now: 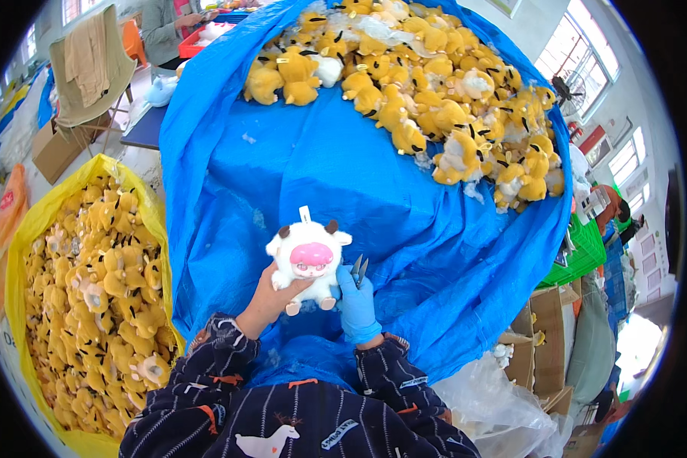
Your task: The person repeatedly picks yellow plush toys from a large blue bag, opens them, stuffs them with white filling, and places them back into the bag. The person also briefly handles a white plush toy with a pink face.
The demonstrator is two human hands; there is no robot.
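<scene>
A white plush toy [307, 263] with a pink-haired doll face, dark horns and a white loop on its head is held upright, facing the camera. My bare left hand [276, 295] grips its body from the left, thumb across the front. My right hand [356, 300], in a light blue glove, is closed around small metal snips [360, 270] with their pointed blades upward and apart. Its fingers are beside the toy's right edge; whether they touch it cannot be told. Beneath both hands lies a blue tarp [343, 189]. Yellow plush pieces [446, 114] with dark ears are heaped on its far side.
A yellow sack [16, 269] full of similar plush pieces stands at left. Behind it are a draped chair [111, 63] and a cardboard box [57, 151]. A person [166, 28] stands beyond the tarp. At right are a green crate [584, 249], cardboard boxes [549, 338] and clear plastic [481, 395].
</scene>
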